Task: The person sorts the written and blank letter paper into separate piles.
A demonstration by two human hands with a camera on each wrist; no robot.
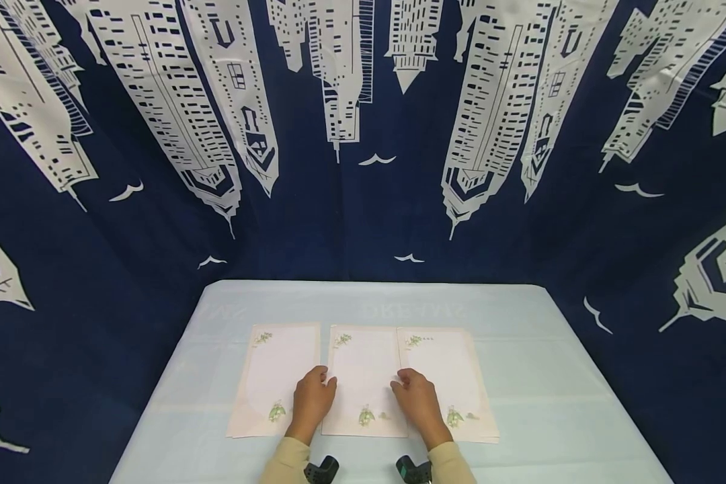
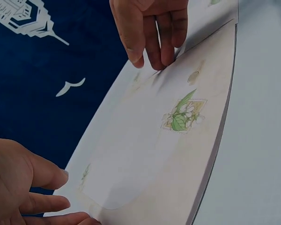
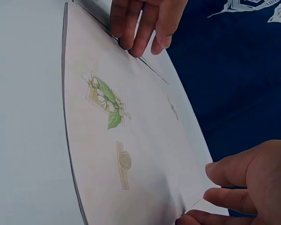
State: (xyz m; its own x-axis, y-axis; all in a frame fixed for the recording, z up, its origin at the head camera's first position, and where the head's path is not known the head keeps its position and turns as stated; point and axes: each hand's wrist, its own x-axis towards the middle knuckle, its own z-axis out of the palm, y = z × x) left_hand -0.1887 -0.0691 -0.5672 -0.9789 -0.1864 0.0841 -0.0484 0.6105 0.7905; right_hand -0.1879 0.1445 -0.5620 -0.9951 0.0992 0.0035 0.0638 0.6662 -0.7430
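One middle sheet [image 1: 363,376], lying between left sheet [image 1: 275,376] and right sheet [image 1: 454,373] on table [image 1: 550,403], seemingly being squared; edges being touched by left hand [image 1: 312,400] and right hand [image 1: 417,401], fingers relaxed, nothing being pinched. Next, left-side spacing probably needing to be closed.

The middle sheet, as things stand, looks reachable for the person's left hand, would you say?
Very likely yes: in the head view, the left hand is at the left edge of the middle sheet, with nothing visible between them.
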